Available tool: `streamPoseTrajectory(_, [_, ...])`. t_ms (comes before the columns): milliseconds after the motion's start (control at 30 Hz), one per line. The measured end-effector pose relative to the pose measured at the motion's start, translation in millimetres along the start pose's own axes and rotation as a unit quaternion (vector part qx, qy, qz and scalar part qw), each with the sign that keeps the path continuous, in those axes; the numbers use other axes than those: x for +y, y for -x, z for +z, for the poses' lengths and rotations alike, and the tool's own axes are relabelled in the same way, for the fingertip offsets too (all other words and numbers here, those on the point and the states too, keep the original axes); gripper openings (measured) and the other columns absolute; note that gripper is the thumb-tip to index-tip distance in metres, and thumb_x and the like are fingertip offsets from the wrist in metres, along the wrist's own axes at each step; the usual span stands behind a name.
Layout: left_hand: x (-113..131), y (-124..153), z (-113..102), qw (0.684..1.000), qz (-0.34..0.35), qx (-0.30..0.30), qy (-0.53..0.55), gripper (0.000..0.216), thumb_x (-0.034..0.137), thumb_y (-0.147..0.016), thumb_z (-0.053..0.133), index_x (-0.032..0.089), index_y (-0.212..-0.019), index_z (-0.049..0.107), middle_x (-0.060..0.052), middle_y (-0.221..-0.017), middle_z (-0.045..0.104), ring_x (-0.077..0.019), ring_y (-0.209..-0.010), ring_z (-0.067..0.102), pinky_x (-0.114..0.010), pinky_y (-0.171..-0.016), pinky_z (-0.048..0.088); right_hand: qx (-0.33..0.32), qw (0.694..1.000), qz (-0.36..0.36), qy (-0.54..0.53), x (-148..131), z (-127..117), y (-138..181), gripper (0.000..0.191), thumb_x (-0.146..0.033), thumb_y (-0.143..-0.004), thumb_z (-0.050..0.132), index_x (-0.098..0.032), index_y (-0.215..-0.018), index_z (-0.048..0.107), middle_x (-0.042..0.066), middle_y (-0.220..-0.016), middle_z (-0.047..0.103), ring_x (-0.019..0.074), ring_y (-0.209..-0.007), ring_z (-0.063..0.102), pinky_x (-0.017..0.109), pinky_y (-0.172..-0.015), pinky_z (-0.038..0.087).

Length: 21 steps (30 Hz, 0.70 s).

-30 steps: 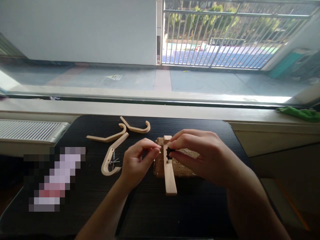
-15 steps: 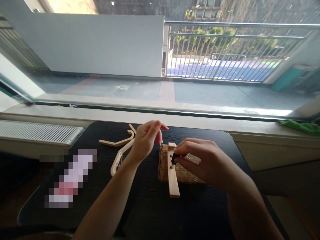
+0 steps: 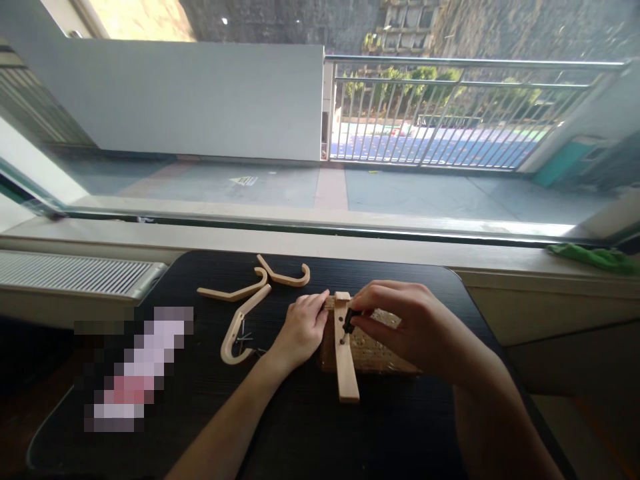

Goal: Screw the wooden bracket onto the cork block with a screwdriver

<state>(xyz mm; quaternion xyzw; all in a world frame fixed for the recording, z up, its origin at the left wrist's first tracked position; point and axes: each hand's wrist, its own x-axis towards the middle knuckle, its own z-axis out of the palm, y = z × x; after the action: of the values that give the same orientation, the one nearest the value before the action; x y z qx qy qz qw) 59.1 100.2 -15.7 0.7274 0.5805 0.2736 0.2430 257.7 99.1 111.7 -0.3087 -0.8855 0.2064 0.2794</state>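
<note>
A straight wooden bar [image 3: 345, 363] with small holes lies across a light wooden block [image 3: 373, 350] on the black table [image 3: 310, 433]. My right hand [image 3: 405, 330] pinches a small black screw [image 3: 349, 321] against the bar near its far end. My left hand [image 3: 303, 327] rests on the left side of the block, fingers curled against the bar and block. Three curved wooden hooks lie to the left: one [image 3: 244, 323] near my left hand, one [image 3: 235, 289] behind it, one [image 3: 286, 273] at the back.
A few small dark screws [image 3: 246, 340] lie by the nearest hook. A blurred pink and white patch [image 3: 135, 373] covers the table's left part. A white radiator grille [image 3: 75, 270] is at left, a windowsill behind, and a green cloth [image 3: 595, 257] on the sill at right.
My left hand, raised over the hooks half a second ago, has come down onto the left side of the block. My right hand stays at the bar with the black screw.
</note>
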Motion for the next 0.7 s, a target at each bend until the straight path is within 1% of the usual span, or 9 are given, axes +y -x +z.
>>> streamPoseTrajectory(100, [10.1,-1.8,-0.5,0.999,-0.005,0.008,-0.052,0.038,0.018,-0.095,0.041,0.021,-0.129,0.058,-0.009,-0.121,0.068,-0.0265,-0.113,0.056,-0.044,-0.096,0.044,0.003,1.0,0.0,0.011,-1.8,1.8,-3.7,0.003,-0.017,-0.089,0.063,-0.019,-0.086,0.063,0.001,-0.078,0.067,0.0132,-0.07,0.061,0.024,-0.064,0.044])
streamPoseTrajectory(200, [16.0,-6.2,-1.0,0.996,-0.008,0.006,-0.089,0.039,0.016,-0.095,0.039,0.021,-0.129,0.059,-0.009,-0.116,0.068,-0.0275,-0.111,0.055,-0.043,-0.092,0.042,0.005,1.0,0.002,0.027,-2.0,4.2,-6.9,0.005,-0.015,-0.088,0.063,-0.019,-0.085,0.063,0.0,-0.077,0.066,0.0133,-0.07,0.061,0.024,-0.064,0.043])
streamPoseTrajectory(333, [16.4,-11.2,-1.4,0.994,-0.003,0.009,-0.108,0.037,0.017,-0.096,0.039,0.021,-0.126,0.061,-0.01,-0.113,0.068,-0.0284,-0.109,0.055,-0.044,-0.09,0.042,0.004,0.999,0.006,0.044,-0.8,5.0,-10.7,0.004,-0.015,-0.088,0.063,-0.019,-0.086,0.063,0.0,-0.077,0.067,0.0136,-0.07,0.061,0.024,-0.064,0.043])
streamPoseTrajectory(433, [15.6,-14.5,-1.9,0.992,-0.001,0.018,-0.123,0.035,0.017,-0.096,0.039,0.022,-0.12,0.063,-0.01,-0.108,0.069,-0.0293,-0.107,0.056,-0.043,-0.088,0.042,0.002,0.998,0.008,0.056,-0.3,3.7,-13.2,0.004,-0.015,-0.088,0.063,-0.019,-0.086,0.063,0.0,-0.077,0.067,0.0136,-0.069,0.06,0.024,-0.063,0.042])
streamPoseTrajectory(633, [15.4,-27.8,-0.9,0.986,-0.01,0.063,-0.157,0.029,0.016,-0.094,0.04,0.021,-0.11,0.065,-0.011,-0.105,0.07,-0.0309,-0.106,0.057,-0.046,-0.089,0.042,0.01,0.998,0.016,0.065,2.4,0.2,-17.3,0.005,-0.014,-0.087,0.063,-0.019,-0.086,0.063,0.0,-0.076,0.066,0.0138,-0.068,0.06,0.025,-0.064,0.042])
streamPoseTrajectory(700, [12.4,-31.9,1.5,0.986,-0.014,0.081,-0.146,0.028,0.015,-0.093,0.042,0.019,-0.108,0.065,-0.012,-0.104,0.069,-0.0306,-0.104,0.058,-0.047,-0.09,0.044,0.015,0.998,0.024,0.064,3.6,-0.1,-18.4,0.004,-0.014,-0.086,0.063,-0.019,-0.086,0.063,0.0,-0.075,0.066,0.0137,-0.068,0.06,0.025,-0.064,0.042])
